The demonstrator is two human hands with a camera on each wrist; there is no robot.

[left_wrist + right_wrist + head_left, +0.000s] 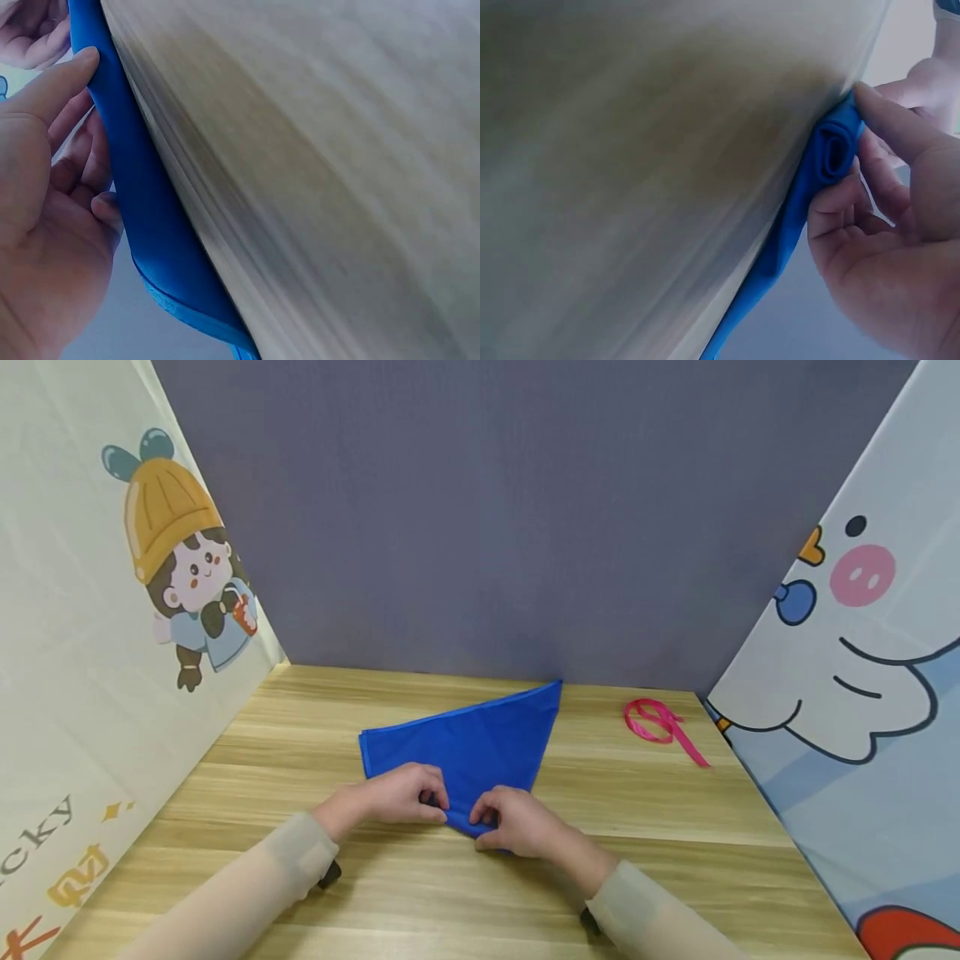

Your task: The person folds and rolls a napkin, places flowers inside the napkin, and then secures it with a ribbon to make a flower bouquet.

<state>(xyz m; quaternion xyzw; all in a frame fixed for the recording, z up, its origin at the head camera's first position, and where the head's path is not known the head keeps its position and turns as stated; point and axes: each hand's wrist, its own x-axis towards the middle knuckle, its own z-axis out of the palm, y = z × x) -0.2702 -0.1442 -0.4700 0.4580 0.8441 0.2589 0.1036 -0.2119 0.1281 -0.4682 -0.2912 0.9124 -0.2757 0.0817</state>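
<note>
A blue cloth (465,739) lies folded on the table, one corner pointing to the back right. Its near edge is rolled up; the right wrist view shows the spiral end of the roll (834,150). My left hand (405,793) pinches this edge at its left part, thumb in front and fingers curled behind, as the left wrist view shows along the blue roll (142,187). My right hand (521,822) holds the right end of the roll between thumb and fingers. Both hands are close together at the cloth's near side.
A pink ribbon (652,722) lies loosely coiled on the wooden table (675,877) at the right. A grey panel (480,527) rises behind the table. Printed cloth walls stand at the left (60,610) and right (900,735).
</note>
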